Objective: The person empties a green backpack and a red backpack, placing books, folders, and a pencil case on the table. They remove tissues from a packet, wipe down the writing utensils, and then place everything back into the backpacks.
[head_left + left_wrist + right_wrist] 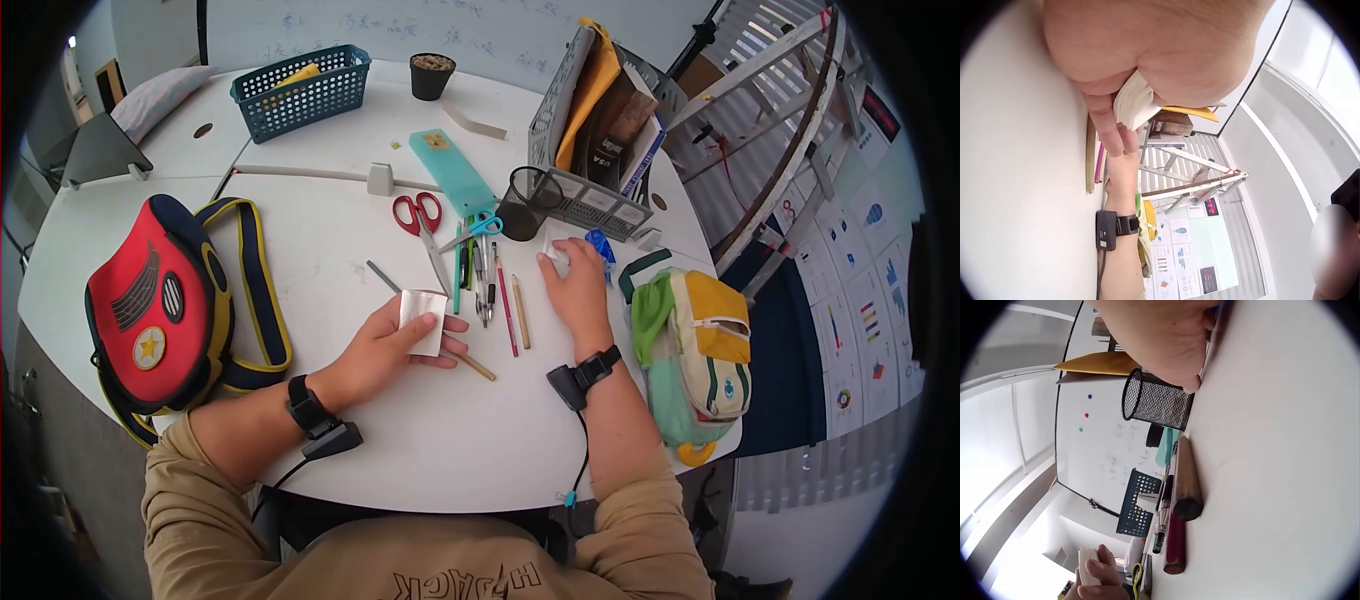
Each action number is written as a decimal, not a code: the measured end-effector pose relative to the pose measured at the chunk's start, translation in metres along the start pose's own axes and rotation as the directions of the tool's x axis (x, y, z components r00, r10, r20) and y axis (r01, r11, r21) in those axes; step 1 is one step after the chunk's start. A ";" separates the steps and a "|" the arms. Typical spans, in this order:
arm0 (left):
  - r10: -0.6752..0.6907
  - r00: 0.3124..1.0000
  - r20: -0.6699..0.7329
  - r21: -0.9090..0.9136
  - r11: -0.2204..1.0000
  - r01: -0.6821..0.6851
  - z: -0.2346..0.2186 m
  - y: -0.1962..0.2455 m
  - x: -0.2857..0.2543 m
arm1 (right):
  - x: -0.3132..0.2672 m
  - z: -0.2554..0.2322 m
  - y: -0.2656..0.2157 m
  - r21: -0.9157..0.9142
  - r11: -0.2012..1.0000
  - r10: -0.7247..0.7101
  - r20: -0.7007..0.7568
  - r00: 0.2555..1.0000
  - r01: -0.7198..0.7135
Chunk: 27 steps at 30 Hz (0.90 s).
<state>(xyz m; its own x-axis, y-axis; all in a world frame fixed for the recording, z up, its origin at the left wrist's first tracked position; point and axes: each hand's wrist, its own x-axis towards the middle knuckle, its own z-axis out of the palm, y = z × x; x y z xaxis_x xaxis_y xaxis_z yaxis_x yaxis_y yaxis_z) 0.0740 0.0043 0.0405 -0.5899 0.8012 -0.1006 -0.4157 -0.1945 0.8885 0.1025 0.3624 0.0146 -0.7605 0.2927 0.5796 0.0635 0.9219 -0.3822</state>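
My left hand [375,350] holds a small folded white packet [423,322], thumb on its face and fingers behind. From the left wrist, the packet [1135,103] shows layered, paper-like edges. Below that hand, a brown pencil [475,367] sticks out across the table. My right hand [580,290] is low on the tabletop, thumb and fingers curled round a small whitish scrap [556,243]. Just beyond those fingers lies a crumpled blue thing [600,245]. Between the hands are a magenta pencil [507,308], a wooden pencil [521,312] and several pens [480,270].
Red-handled scissors [418,214], light-blue scissors [485,225] and a teal case [452,172] lie ahead. A black mesh cup [522,205] stands before a grey file rack [590,200]. Bags flank the hands: red [150,300] left, multicoloured [690,350] right. A teal basket [300,100] stands behind.
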 end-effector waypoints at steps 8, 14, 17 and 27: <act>0.030 0.998 -0.052 -0.061 0.998 -0.033 -0.007 -0.005 0.004 | -0.002 -0.010 -0.018 -0.102 0.987 0.134 0.086 0.987 -0.125; 0.038 0.995 -0.091 -0.039 0.998 -0.042 -0.008 -0.009 0.005 | -0.007 -0.013 -0.041 0.128 0.991 -0.025 -0.132 0.991 0.042; 0.093 0.991 -0.099 -0.007 0.996 -0.094 -0.009 -0.014 0.007 | -0.012 -0.020 -0.096 0.453 0.886 -0.043 -0.119 0.992 0.093; 0.225 0.974 -0.017 0.241 0.947 -0.214 -0.013 -0.029 0.005 | -0.057 -0.018 -0.186 0.684 0.730 -0.187 0.203 0.961 -0.002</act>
<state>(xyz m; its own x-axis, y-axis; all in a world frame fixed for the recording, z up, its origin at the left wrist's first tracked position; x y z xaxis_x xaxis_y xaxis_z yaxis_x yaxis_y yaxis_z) 0.0736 0.0065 0.0086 -0.6798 0.7273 0.0941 -0.1003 -0.2194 0.9705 0.1457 0.1784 0.0653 -0.8742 0.0568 0.4822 -0.3936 0.4987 -0.7722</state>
